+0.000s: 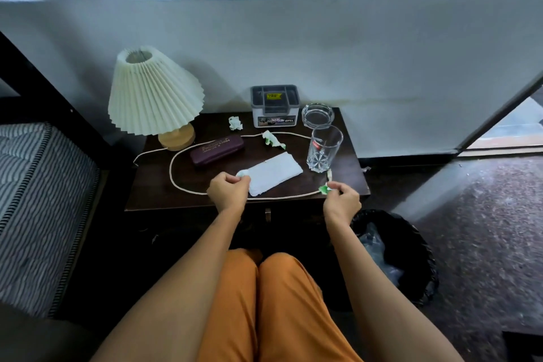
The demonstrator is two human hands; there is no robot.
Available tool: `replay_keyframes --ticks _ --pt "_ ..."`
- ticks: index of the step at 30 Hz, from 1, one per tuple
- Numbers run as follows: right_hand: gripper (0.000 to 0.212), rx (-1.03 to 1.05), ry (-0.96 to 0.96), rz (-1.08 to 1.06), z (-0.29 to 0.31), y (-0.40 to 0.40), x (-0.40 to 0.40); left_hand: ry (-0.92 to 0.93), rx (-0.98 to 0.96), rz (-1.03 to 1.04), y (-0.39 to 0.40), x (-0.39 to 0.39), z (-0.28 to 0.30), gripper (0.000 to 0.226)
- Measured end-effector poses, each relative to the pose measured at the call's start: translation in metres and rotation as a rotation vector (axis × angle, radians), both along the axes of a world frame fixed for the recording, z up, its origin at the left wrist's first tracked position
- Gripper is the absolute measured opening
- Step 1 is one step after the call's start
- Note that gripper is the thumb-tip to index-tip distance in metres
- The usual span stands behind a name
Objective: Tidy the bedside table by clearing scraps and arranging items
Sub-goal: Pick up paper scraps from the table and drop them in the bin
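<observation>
Your left hand [228, 189] pinches a white scrap [242, 173] beside the folded cloth [273, 173]; your right hand [342, 200] clamps a green scrap [325, 189], apparently bound for the bin [411, 244] below the bench [152, 185].

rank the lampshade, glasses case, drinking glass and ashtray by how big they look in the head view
1. lampshade, clearly largest
2. glasses case
3. drinking glass, close to the case, so that order is unsure
4. ashtray, smallest, though it sits farther back
</observation>
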State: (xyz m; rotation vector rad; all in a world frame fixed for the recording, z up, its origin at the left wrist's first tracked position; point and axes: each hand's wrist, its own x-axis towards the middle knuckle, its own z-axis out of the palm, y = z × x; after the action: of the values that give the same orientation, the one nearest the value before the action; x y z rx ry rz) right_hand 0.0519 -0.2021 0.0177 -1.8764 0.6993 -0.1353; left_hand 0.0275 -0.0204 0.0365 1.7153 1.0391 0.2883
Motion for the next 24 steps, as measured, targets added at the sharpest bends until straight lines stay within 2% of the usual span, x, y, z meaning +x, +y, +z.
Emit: replay_keyframes --ticks 4,7,9,11,16,20,24 --pt "0.032 0.080 0.031 -0.034 -0.008 -0.025 -0.018 -0.018 -0.091 -0.077 -0.043 -0.008 -0.012 0.020" --pt "0.019 0.030 0.060 -0.003 -0.023 -0.047 -0.033 0.030 -0.101 -0.179 -0.083 -0.016 -0.025 0.017" --pt "0.029 -0.007 0.061 -0.009 -0.031 -0.066 -0.044 0.070 -0.121 -0.255 -0.113 -0.024 -0.029 0.010" --pt "0.035 -0.019 0.110 -0.021 -0.036 -0.088 -0.054 0.100 -0.121 -0.328 -0.142 -0.030 -0.041 0.013" --pt "0.025 0.022 0.169 -0.097 -0.064 -0.137 -0.070 0.190 -0.198 -0.477 -0.202 -0.040 -0.078 0.013" --pt "0.013 0.080 0.221 -0.212 -0.083 -0.168 -0.083 0.247 -0.212 -0.492 -0.239 -0.043 -0.109 0.018" --pt "0.008 0.093 0.316 -0.177 -0.100 -0.186 -0.089 0.316 -0.247 -0.487 -0.266 -0.046 -0.124 0.026"
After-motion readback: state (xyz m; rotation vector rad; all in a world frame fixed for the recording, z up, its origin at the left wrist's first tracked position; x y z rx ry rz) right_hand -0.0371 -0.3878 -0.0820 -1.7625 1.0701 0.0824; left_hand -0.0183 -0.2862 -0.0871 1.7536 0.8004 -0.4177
